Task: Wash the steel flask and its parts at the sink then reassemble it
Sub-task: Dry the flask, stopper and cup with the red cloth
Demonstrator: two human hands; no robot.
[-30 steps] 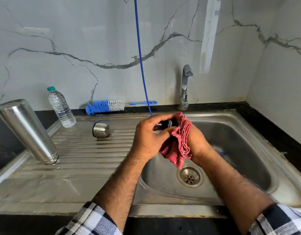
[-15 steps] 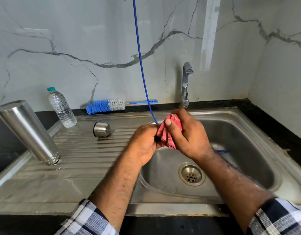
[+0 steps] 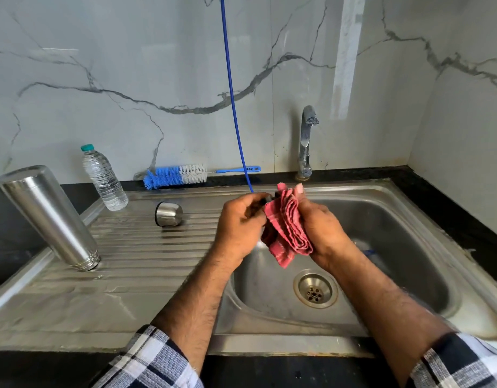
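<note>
Since a moment ago my right hand (image 3: 320,228) has turned palm-up, gripping the folded red cloth (image 3: 286,231) against the small dark flask part (image 3: 265,201) pinched in my left hand (image 3: 239,225) over the sink (image 3: 395,219). Far left on the drainboard (image 3: 129,247) the steel flask (image 3: 45,217) stands upside down, its cup (image 3: 169,214) lying right of it

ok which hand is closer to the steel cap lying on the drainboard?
Left. The left hand is just to the right of the steel cap, at the basin's edge. The right hand is farther right, over the basin, holding the red cloth.
</note>
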